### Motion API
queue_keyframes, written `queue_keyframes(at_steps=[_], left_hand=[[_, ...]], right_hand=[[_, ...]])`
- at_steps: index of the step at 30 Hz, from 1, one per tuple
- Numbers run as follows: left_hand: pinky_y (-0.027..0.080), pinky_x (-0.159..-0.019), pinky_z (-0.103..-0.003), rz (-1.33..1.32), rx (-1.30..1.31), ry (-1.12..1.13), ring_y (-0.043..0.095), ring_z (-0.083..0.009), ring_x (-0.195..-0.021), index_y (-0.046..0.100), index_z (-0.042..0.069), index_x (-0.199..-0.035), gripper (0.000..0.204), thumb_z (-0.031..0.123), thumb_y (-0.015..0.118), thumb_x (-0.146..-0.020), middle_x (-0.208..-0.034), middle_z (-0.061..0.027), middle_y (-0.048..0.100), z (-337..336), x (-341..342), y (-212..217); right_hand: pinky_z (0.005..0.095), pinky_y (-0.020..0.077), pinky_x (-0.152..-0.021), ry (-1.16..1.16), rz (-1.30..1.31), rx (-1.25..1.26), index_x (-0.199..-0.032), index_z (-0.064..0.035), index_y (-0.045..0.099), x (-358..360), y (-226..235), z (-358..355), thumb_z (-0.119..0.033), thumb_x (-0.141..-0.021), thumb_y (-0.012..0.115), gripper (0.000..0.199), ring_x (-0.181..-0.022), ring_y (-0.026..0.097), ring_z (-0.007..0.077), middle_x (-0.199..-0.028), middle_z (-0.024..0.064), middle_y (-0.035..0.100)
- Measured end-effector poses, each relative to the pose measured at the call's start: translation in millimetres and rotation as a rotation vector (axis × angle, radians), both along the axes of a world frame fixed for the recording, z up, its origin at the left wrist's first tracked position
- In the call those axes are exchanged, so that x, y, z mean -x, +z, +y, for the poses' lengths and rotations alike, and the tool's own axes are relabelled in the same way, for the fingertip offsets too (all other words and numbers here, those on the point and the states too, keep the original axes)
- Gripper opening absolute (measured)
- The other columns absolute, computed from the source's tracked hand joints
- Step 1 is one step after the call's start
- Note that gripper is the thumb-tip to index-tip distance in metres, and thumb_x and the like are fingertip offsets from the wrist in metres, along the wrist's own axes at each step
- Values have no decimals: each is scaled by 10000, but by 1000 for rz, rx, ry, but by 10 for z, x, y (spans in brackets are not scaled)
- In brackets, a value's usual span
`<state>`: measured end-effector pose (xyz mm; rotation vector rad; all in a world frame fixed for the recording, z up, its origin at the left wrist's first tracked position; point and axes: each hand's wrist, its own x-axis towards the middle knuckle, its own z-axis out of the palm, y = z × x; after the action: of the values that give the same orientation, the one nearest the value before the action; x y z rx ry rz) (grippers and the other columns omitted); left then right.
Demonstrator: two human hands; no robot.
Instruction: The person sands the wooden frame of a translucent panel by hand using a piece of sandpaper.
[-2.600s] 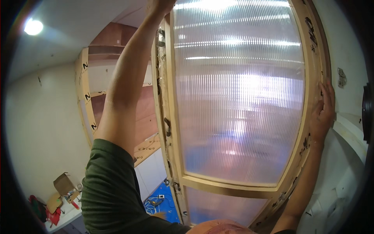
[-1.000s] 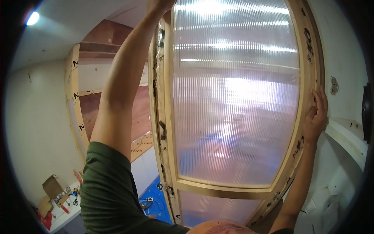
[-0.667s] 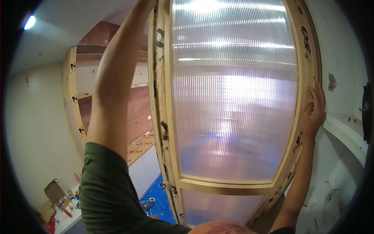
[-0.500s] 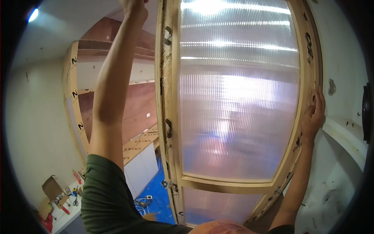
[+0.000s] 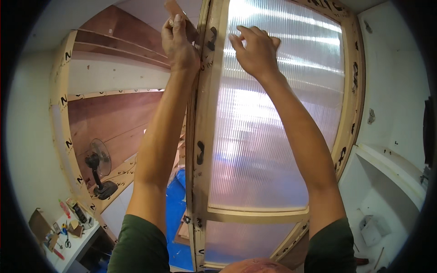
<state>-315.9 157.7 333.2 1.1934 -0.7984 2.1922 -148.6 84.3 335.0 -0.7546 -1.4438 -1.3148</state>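
A tall framed door panel [image 5: 273, 150] stands upright in front of me, with ribbed translucent sheeting inside a tape-covered frame [image 5: 214, 113]. My left hand [image 5: 181, 48] is raised at the frame's left edge. Its thumb and fingers close on a small flat reddish-brown piece [image 5: 175, 8], which looks like wood; the lower part is hidden by the hand. Before the upper part of the sheeting is my right hand [image 5: 258, 51], fingers loosely bent and apart, nothing visible in them. Whether its fingertips touch the sheeting, I cannot tell.
At lower left, a white counter [image 5: 75, 245] holds scissors [image 5: 68, 243], an opened carton [image 5: 40, 223] and small tools. A desk fan [image 5: 98, 168] stands on a covered ledge. Blue sheeting [image 5: 177, 218] covers the floor. White shelving [image 5: 391, 168] is on the right.
My right hand has left the frame's right edge and moved up and left before the sheeting. My left hand has come lower and rightward into view with the brown piece. The view has shifted.
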Motion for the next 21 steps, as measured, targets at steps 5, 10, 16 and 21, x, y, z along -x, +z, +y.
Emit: queue_keyframes(at_steps=[5,10,16,21], left_hand=[[452,-684,-287,23,-7,-104,536,-123,-724,545,73,-1165,279,286,656,-1025,-856,-9,576,-47,-25,-32],[418,-652,-249,-18,-47,-170,490,-99,-694,569,58,-1098,220,230,676,-1013,-827,10,561,-17,21,-17],[415,-661,-249,-32,-51,-221,489,-84,-713,566,23,-1176,314,246,699,-999,-849,11,569,23,-29,-19],[441,-677,-251,-24,-44,-204,512,-81,-744,547,-4,-1243,396,249,712,-988,-899,-8,588,5,-20,-30]], right_hand=[[483,318,-927,-67,236,105,-1124,-82,763,306,559,288,-328,-916,646,343,-866,686,291,-881,104,765],[497,309,-1016,-8,461,178,-874,-191,822,452,839,343,-427,-868,764,244,-875,697,211,-814,-8,774],[504,270,-1072,-32,520,209,-855,-184,818,387,1108,327,-423,-856,767,244,-838,680,176,-787,-43,763],[513,304,-1026,-93,452,167,-779,-172,794,440,1361,255,-391,-867,728,244,-811,677,179,-685,-34,719]])
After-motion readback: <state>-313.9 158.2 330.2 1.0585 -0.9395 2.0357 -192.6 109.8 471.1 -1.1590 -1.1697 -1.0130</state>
